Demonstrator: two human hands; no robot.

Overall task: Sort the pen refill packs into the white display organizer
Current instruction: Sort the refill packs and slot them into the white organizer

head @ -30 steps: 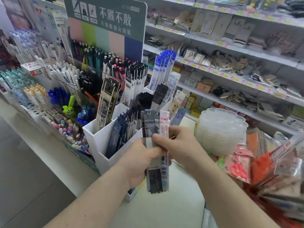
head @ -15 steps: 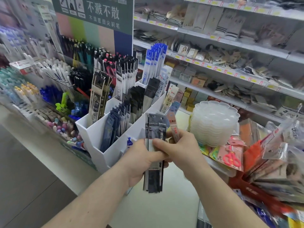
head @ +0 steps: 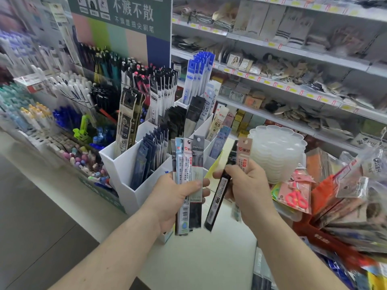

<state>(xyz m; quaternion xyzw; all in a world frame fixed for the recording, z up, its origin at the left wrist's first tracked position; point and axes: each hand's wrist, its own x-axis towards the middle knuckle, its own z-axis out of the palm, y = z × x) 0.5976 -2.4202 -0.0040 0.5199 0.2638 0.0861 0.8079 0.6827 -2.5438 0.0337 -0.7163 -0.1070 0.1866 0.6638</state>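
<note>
Shop interior, bright even light. Grey floor (head: 31, 216) at left — white counter (head: 188, 258) in front. White wall shelves (head: 293, 59) at right, yellow price tags (head: 272, 44) along edges — green sign (head: 129, 15) above.

A white surface (head: 199, 264) carries the white display organizer (head: 134, 164) at 10 o'clock, a stack of clear plastic trays (head: 278, 155) at 2 o'clock, and packaged scissors (head: 296, 195) beside them.

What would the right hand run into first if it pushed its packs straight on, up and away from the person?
Probably the stack of clear plastic trays just beyond the right hand and its pink-topped pack. Depth is unclear from one view; the white organizer lies more to its left.
</note>
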